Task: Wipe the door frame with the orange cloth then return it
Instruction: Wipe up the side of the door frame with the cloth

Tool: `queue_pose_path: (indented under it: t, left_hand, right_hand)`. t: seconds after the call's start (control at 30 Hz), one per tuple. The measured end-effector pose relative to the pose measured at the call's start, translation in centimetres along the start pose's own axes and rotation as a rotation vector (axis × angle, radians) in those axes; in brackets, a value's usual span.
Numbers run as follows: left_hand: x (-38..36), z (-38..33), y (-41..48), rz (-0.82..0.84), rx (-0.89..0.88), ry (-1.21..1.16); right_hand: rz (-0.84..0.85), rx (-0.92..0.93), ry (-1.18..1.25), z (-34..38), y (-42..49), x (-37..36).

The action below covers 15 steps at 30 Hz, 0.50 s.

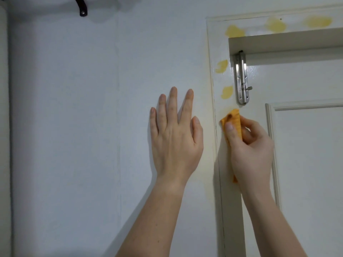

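At centre right of the frame, the right hand [250, 145] pinches a bunched orange cloth [234, 125] against the cream-painted wooden door frame [231, 201], the left hand [176, 138] lies spread flat on the wall, and yellow smears [227, 92] above remain unwiped, so wiping looks barely begun.

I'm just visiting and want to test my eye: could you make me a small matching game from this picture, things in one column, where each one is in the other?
Things
1. orange cloth
2. left hand
3. metal bolt latch
4. yellow stains

Places
A. flat on the wall, fingers spread
B. on the door frame, above the cloth
C. bunched in the right hand, pressed on the frame
D. screwed on the door's top corner

Pairs: 1-C, 2-A, 3-D, 4-B
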<state>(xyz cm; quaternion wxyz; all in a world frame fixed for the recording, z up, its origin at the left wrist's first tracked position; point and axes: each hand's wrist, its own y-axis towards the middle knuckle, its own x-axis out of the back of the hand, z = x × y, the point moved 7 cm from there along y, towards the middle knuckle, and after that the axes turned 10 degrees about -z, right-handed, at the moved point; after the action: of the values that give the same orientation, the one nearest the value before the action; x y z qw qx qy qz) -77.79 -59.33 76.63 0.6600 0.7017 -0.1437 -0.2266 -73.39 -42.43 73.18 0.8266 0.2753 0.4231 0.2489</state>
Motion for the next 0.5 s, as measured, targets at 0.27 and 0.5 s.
queue_pose_path:
  t: [0.27, 0.5]
  left_hand:
    - [-0.1, 0.1, 0.0, -0.001, 0.005, 0.0]
    - [-0.1, 0.1, 0.0, 0.001, 0.003, -0.007]
  right_hand:
    - [-0.013, 0.008, -0.012, 0.9, 1.8, -1.1]
    - [-0.014, 0.043, -0.002, 1.3, 0.6, -1.6]
